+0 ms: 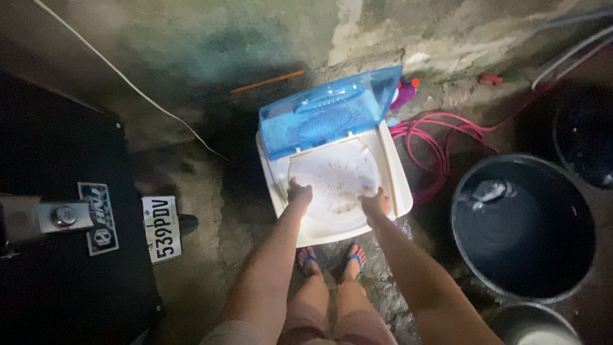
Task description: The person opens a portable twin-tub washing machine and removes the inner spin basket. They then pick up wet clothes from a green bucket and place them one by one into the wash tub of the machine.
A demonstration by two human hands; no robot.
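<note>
Fingers of left hand and right hand curled over washer tub rim; blue lid raised beyond them; bucket off right.

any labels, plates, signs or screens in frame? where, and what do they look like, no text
Number plate: lower left, on the dark vehicle's edge; upright white rectangle, dark characters.
Sticker: just left of the plate, on the black surface; slanted rectangle, black and white with blue.
No screens or packages visible.
</note>
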